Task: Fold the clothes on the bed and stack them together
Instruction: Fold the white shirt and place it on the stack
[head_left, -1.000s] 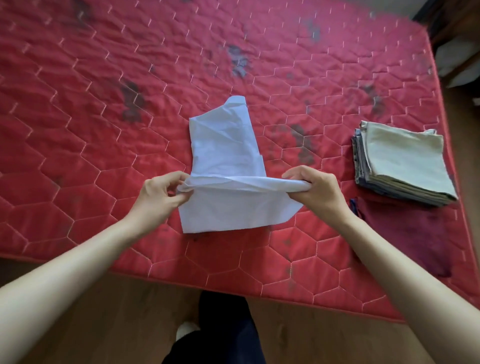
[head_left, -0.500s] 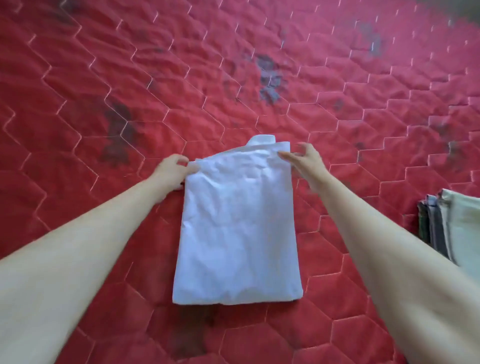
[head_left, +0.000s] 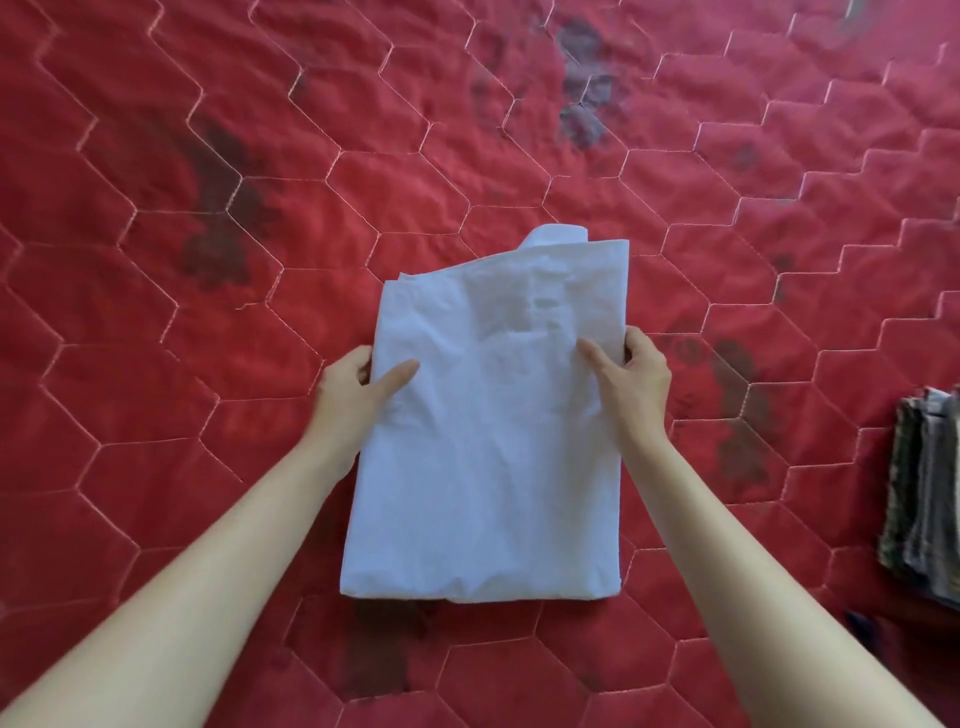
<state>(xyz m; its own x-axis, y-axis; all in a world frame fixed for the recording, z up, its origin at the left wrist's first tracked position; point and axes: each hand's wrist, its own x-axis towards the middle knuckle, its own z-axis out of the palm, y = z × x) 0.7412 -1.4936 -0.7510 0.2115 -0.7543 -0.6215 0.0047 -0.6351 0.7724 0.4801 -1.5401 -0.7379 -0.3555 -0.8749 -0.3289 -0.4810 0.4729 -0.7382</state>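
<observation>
A pale blue-white garment (head_left: 488, 431) lies folded into a long rectangle on the red quilted bed (head_left: 208, 156), its far end uneven with a small flap sticking out. My left hand (head_left: 356, 387) grips its left edge about midway, thumb on top and fingers tucked under. On the opposite edge my right hand (head_left: 626, 376) holds the cloth the same way. A stack of folded clothes (head_left: 924, 499) sits at the right border, mostly cut off by the frame.
The bed cover has dark worn patches, one to the far left (head_left: 218, 208) and one near the top (head_left: 582, 98). Red quilt spreads on all sides of the garment.
The near half of the garment was folded over to the far end. Both hands then slid back from the far corners to the middle of the side edges.
</observation>
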